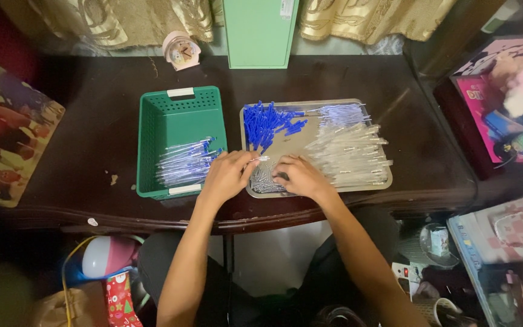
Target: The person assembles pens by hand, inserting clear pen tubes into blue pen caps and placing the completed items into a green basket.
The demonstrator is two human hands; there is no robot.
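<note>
At the frame's centre, your left hand [228,174] pinches a clear pen barrel [260,159] over the metal tray [310,104]; your right hand [298,175] curls on small silver tips [263,180]. A green basket [180,109] sits left; a green box [258,33] stands above.

Dark wooden desk [92,121], gold curtains [122,21]

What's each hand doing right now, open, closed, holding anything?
Left hand: closed on a thin clear pen part at the metal tray edge.
Right hand: fingers curled over the small silvery parts; grip cannot be told.
</note>
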